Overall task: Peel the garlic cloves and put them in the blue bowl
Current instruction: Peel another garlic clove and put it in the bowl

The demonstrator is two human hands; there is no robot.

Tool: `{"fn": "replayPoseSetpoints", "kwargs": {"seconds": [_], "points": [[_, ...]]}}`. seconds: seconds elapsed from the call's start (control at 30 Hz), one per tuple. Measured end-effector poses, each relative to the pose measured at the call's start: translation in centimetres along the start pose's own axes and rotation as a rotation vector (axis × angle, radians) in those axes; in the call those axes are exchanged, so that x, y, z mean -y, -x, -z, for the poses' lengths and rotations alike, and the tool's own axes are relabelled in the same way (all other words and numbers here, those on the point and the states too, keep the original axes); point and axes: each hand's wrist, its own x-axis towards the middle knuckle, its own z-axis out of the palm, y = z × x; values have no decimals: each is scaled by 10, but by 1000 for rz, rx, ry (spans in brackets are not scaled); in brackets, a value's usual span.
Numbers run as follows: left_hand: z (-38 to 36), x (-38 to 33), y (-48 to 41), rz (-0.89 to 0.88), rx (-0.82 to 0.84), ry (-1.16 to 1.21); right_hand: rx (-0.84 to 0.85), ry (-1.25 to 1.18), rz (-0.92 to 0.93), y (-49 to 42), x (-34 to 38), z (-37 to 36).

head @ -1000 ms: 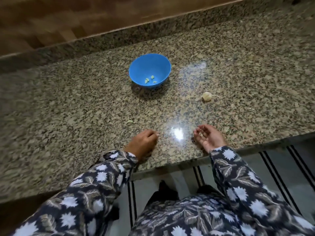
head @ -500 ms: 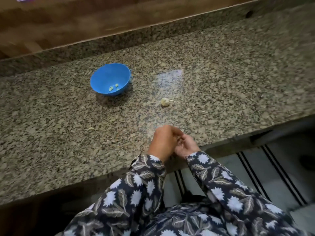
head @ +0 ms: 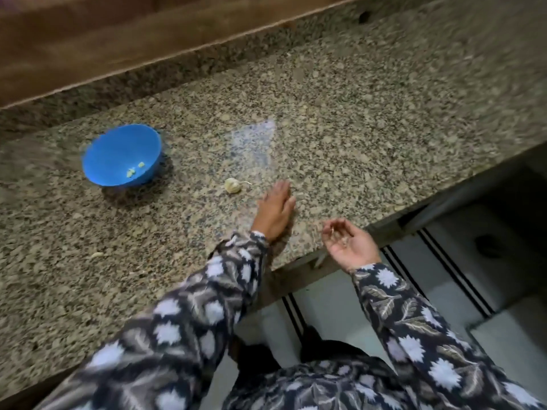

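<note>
The blue bowl (head: 118, 149) stands on the granite counter (head: 355, 128) at the left, with a few small peeled garlic pieces (head: 134, 170) in its bottom. A pale garlic bulb (head: 233, 185) with a thin stem lies on the counter right of the bowl. My left hand (head: 275, 213) lies flat on the counter with straight fingers, its fingertips a short way right of the bulb and not touching it. My right hand (head: 349, 244) hovers palm up at the counter's front edge, fingers loosely curled, with small pale bits in the palm.
A small pale scrap (head: 97, 255) lies on the counter at the front left. A raised granite ledge and a wooden wall (head: 118, 39) run along the back. The counter's front edge (head: 296, 264) drops to a tiled floor with dark stripes (head: 461, 279).
My two hands were together at the counter edge; now they are apart. The left hand has reached forward flat toward the garlic bulb, and the right has turned palm up to the right.
</note>
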Motion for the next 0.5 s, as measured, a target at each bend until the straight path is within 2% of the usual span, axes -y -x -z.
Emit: {"fn": "replayPoseSetpoints", "kwargs": {"seconds": [0.1, 0.27, 0.37, 0.5], "points": [[-19, -2, -22, -178, 109, -256, -5, -11, 42, 0, 20, 4], [-13, 8, 17, -453, 294, -235, 17, 15, 12, -6, 22, 1], [2, 30, 62, -470, 318, -146, 35, 72, -54, -12, 7, -6], [34, 74, 116, -377, 246, -162, 55, 225, -185, -19, -25, -13]]}}
